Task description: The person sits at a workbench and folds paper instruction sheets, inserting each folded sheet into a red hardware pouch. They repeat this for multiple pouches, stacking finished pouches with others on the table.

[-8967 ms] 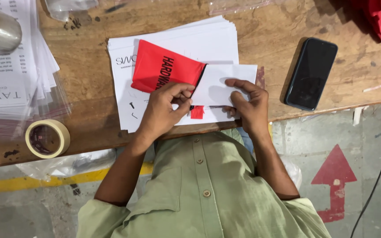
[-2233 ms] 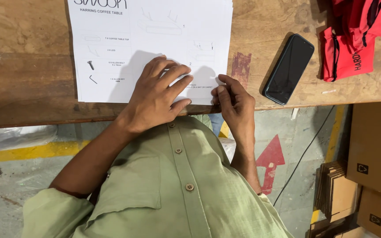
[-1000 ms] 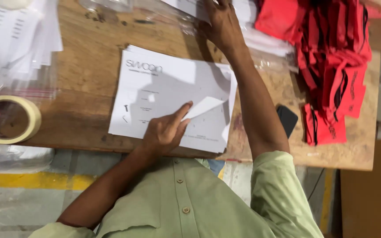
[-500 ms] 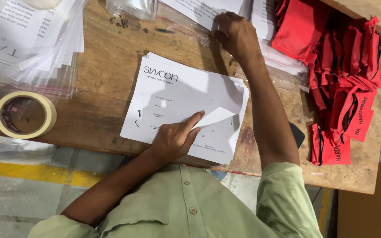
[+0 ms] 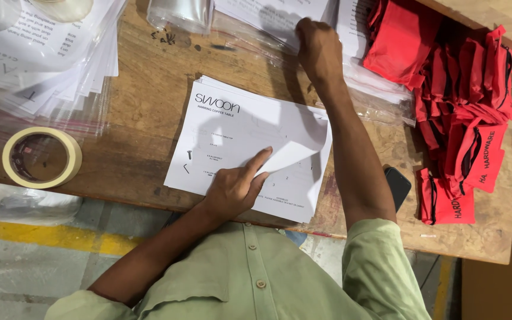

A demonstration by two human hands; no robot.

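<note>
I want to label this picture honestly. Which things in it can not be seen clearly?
- Right hand, head view: its fingertips are curled over the far papers; grip unclear.
- Phone: mostly behind the right forearm.
- Far papers: cut by the top edge.
- Small drawings on the instruction sheet: too small; left hand covers part.

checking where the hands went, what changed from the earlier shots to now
The right hand left the small white piece at the table edge and reached across to the paper stack in clear plastic at the far side, its fingers now on it. The red pouch that lay on the sheets earlier is gone. The left hand stays pressed on the printed instruction sheets, which stay near the edge of the wooden table.
</note>
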